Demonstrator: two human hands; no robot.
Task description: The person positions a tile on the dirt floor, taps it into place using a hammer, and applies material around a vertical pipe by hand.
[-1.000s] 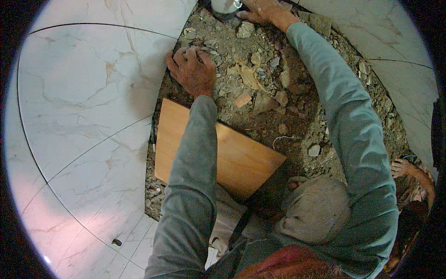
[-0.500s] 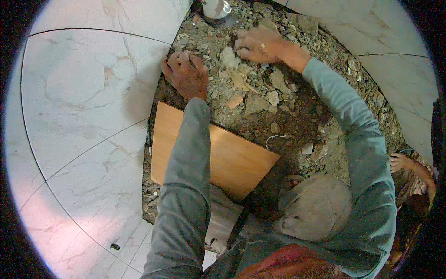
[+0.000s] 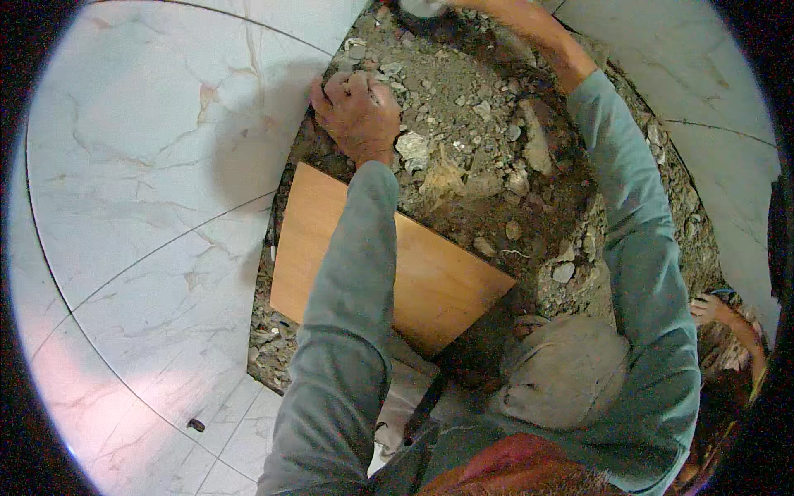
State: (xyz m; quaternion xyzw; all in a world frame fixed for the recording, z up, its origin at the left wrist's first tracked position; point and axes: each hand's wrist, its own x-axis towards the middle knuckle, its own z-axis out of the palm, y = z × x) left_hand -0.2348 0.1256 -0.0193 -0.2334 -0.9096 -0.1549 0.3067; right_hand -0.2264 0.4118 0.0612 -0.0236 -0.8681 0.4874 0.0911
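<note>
"Where's your right hand [image 3: 488, 5]?"

"Mostly cut off by the top edge, and so is the pale round container [image 3: 423, 7] beside it (I can't tell whether I'm gripping it)."

"And your left hand [image 3: 360, 114]?"

"Its fingers curl under, so whatever lies beneath them is hidden. My left sleeve [image 3: 349, 277] covers part of the wooden board [image 3: 447, 277], too."

"That dark speck [image 3: 196, 425] on the white tile [image 3: 141, 165]?"

"Too small to tell."

"And the other person's hand [image 3: 705, 309], far right?"

"Too small and blurred to show what it touches."
</note>
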